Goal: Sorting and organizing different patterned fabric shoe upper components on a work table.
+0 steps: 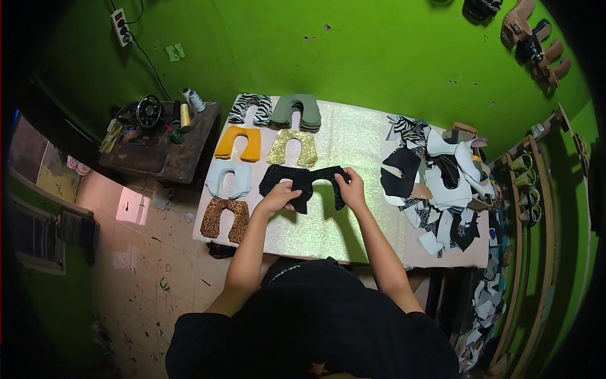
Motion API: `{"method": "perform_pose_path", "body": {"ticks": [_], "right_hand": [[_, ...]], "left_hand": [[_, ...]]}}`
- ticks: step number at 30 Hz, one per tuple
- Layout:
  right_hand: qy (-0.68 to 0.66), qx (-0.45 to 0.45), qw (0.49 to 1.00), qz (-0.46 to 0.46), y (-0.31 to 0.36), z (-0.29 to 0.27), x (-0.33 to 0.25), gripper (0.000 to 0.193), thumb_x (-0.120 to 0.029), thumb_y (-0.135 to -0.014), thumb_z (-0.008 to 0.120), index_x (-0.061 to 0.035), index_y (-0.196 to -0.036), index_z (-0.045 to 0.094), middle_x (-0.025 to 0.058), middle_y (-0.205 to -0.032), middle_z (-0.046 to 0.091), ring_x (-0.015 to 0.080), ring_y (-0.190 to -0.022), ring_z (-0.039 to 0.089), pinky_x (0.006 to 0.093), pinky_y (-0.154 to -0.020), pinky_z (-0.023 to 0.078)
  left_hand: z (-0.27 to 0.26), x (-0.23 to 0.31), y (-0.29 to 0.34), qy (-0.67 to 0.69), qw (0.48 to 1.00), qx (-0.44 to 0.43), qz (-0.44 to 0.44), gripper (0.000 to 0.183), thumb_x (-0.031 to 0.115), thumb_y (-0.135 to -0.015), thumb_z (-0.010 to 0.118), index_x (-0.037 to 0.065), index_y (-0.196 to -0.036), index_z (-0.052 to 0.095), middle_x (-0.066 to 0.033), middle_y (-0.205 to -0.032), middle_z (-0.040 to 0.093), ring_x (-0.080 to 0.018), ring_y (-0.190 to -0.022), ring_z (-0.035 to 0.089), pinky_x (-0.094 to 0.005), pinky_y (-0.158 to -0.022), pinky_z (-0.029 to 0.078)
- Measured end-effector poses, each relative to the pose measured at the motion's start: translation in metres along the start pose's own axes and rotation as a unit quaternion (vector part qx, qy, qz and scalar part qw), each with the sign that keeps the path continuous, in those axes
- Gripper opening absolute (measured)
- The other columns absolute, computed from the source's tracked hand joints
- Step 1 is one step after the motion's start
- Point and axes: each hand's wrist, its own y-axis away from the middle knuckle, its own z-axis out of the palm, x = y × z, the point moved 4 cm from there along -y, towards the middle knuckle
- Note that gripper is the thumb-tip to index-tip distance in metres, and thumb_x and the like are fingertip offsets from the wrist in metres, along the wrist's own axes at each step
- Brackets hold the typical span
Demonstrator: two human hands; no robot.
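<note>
Between my two hands is a U-shaped cut piece of black material, its legs hanging toward me above the table. My left hand pinches its left leg, and my right hand grips the right leg near the top. Just left of it, partly covered by my left hand, lies another black textured piece. Stacks of similar U-shaped pieces surround it: zebra-striped, grey-green, orange, gold glitter, pale blue-white and leopard-print.
The table has a shiny cover. A heap of white, black and patterned scraps covers its right end. At left stands a sewing machine with thread cones. Sandals hang on the green wall and a wooden rack at right.
</note>
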Motion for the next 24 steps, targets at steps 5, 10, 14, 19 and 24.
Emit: {"method": "perform_pose_path", "body": {"ticks": [5, 10, 14, 19, 24], "right_hand": [[0.046, -0.004, 0.997, 0.062, 0.009, 0.049, 0.024, 0.014, -0.01, -0.079, 0.057, 0.0006, -0.088, 0.059, 0.0081, -0.07, 0.058, 0.0159, -0.064, 0.054, 0.0293, -0.064, 0.044], [0.099, -0.045, 0.99, 0.092, 0.003, 0.081, 0.03, 0.021, -0.011, -0.074, 0.061, -0.0005, -0.092, 0.061, 0.0088, -0.069, 0.059, 0.0182, -0.063, 0.057, 0.0307, -0.062, 0.046], [0.09, -0.032, 0.99, 0.108, -0.007, 0.099, 0.027, 0.025, -0.01, -0.071, 0.063, -0.0001, -0.094, 0.058, 0.01, -0.068, 0.059, 0.0191, -0.064, 0.058, 0.0317, -0.063, 0.046], [0.173, 0.025, 0.983, 0.048, -0.005, 0.108, 0.038, 0.024, -0.003, -0.069, 0.063, -0.0016, -0.089, 0.05, 0.0125, -0.066, 0.057, 0.0258, -0.063, 0.058, 0.0334, -0.062, 0.046], [0.175, 0.051, 0.983, -0.007, -0.004, 0.111, 0.044, 0.017, 0.0, -0.07, 0.061, -0.0003, -0.082, 0.05, 0.0147, -0.067, 0.055, 0.0287, -0.064, 0.057, 0.0353, -0.062, 0.045]], "left_hand": [[-0.047, -0.018, 0.004, -0.128, 0.976, 0.17, 0.039, 0.017, 0.013, -0.086, 0.053, 0.001, -0.098, 0.054, -0.0014, -0.067, 0.057, -0.0079, -0.044, 0.048, -0.021, -0.038, 0.037], [-0.083, -0.022, 0.007, -0.114, 0.962, 0.246, 0.027, 0.016, 0.009, -0.086, 0.05, -0.003, -0.097, 0.052, -0.0053, -0.068, 0.058, -0.0119, -0.042, 0.051, -0.0222, -0.037, 0.038], [-0.107, -0.02, -0.002, -0.146, 0.954, 0.26, 0.022, 0.027, 0.011, -0.084, 0.052, -0.005, -0.105, 0.049, -0.0109, -0.073, 0.061, -0.0145, -0.044, 0.055, -0.0259, -0.037, 0.039], [-0.111, -0.023, -0.011, -0.22, 0.933, 0.286, -0.007, 0.028, 0.002, -0.076, 0.057, -0.005, -0.102, 0.048, -0.0149, -0.083, 0.061, -0.019, -0.054, 0.063, -0.0301, -0.046, 0.049], [-0.111, -0.023, -0.009, -0.255, 0.918, 0.303, 0.014, 0.03, 0.001, -0.075, 0.058, -0.005, -0.103, 0.048, -0.0175, -0.089, 0.061, -0.021, -0.054, 0.064, -0.0295, -0.048, 0.05]]}}
